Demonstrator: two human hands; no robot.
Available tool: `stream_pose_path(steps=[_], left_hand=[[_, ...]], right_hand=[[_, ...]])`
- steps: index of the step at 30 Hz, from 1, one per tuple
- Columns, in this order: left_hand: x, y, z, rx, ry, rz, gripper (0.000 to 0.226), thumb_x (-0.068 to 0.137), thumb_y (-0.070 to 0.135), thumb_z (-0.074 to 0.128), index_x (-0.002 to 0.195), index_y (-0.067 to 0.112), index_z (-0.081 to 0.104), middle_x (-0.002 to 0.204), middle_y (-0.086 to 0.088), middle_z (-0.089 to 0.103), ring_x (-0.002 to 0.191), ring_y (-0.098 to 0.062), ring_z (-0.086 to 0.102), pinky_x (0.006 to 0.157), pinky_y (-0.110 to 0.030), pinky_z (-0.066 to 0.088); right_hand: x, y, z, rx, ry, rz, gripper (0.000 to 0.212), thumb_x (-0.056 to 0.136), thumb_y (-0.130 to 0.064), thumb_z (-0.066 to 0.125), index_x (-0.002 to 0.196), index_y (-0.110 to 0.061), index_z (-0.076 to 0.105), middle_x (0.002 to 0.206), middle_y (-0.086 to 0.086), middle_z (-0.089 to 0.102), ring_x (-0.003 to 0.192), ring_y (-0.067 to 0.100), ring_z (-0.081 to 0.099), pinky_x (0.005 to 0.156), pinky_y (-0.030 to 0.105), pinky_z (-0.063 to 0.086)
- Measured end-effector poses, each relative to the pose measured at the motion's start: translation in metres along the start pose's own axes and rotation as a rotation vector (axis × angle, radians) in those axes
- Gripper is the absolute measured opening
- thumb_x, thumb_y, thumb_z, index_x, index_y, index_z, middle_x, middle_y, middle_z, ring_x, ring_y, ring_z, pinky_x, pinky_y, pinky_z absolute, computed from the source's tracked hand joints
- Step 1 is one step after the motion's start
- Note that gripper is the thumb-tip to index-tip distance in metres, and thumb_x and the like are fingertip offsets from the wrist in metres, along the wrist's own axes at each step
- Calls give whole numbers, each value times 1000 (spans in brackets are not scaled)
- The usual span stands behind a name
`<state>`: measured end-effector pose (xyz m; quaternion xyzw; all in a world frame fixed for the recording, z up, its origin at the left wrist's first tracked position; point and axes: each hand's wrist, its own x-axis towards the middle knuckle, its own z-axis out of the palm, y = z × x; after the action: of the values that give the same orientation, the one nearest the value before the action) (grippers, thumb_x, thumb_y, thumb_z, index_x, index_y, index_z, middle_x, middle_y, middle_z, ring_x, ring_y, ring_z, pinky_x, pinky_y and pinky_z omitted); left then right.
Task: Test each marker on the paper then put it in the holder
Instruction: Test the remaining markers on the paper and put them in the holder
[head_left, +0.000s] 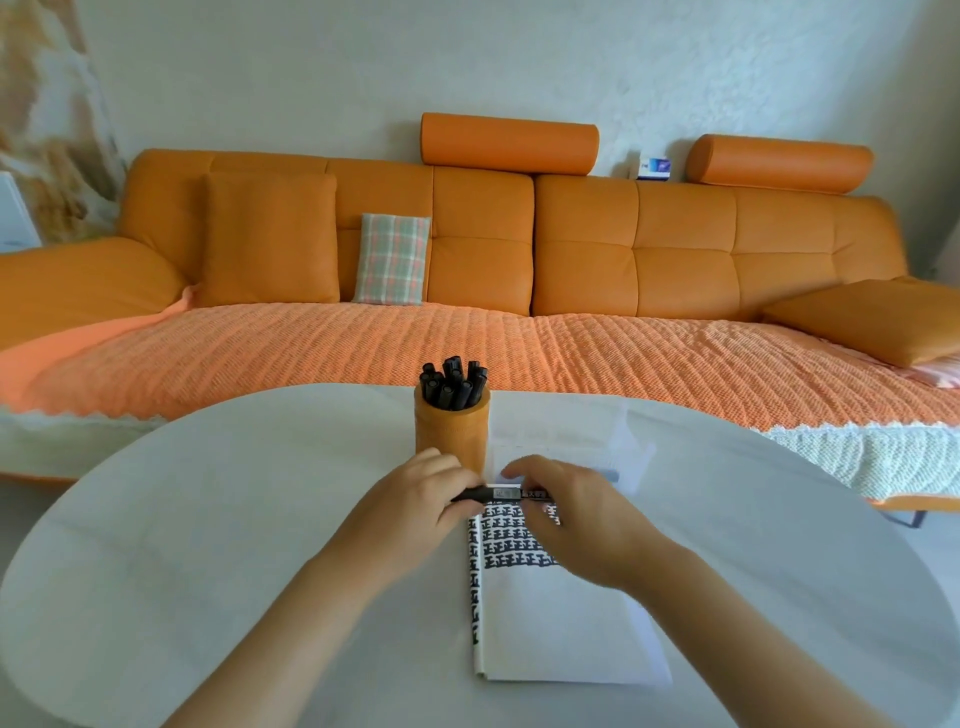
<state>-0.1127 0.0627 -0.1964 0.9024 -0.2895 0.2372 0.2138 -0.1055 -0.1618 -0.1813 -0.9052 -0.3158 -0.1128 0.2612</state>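
A black marker with a white label (503, 492) lies level between both hands, just above the paper. My left hand (426, 493) grips its left end and my right hand (566, 512) grips its right end. The white paper (561, 634) lies under them on the table, its upper part covered with rows of black test marks (506, 540). Right behind my left hand stands the orange cylindrical holder (452, 428), upright, with several black markers (453, 383) sticking out of it. Whether the held marker's cap is on cannot be told.
Everything rests on a white oval table (218, 519). More white sheets (576, 431) lie beyond the paper, to the right of the holder. Behind the table runs an orange sofa (467, 249) with a woven cover and cushions.
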Motion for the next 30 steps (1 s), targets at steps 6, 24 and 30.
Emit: stream_pose_path(steps=[6,24,30], left_hand=[[-10,4,7,-13,-43,-30,26,92,40,58,106,20,66,83,12,56,82,-6,46,65,-29,45],[-1,-10,12,-7,-169,-92,14,93,27,61,101,19,70,82,10,56,84,-8,49,73,-28,43],[-23,-41,11,-41,-224,-319,20,94,31,60,111,27,69,96,17,50,89,-2,52,84,-28,46]], right_hand=[[-9,4,15,-161,-33,-45,24,101,-41,44,114,-31,62,99,-8,64,86,18,60,70,37,46],[-5,22,5,17,-192,179,30,100,-39,47,81,-22,62,62,-5,53,61,12,48,62,37,42],[-10,44,-19,93,-76,178,20,99,-29,52,93,-21,69,84,-4,58,78,7,56,73,29,44]])
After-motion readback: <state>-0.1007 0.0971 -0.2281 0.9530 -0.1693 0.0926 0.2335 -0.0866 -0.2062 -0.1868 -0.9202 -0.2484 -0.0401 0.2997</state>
